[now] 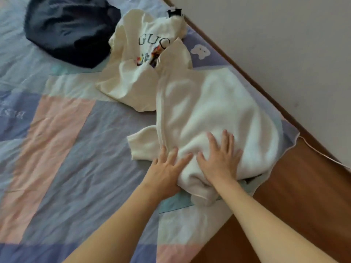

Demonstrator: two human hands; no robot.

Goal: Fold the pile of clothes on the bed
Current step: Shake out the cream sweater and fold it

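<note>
Under my hands the sweater [205,107] lies on the bed [66,139], the printed shirt [140,63] behind it, the dark garment [70,29] farther left.

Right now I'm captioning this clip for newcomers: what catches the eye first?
Two bare hands, left hand and right hand, press flat on a white garment near the bed's corner. Behind it lies a cream printed T-shirt, crumpled, and farther back a dark navy garment heaped on the patchwork bedsheet.

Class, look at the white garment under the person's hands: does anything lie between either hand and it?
Nothing visible does. The left hand and the right hand both rest flat, fingers spread, directly on the white garment. The printed cream T-shirt lies beyond it, partly under its far end, away from the hands.
</note>
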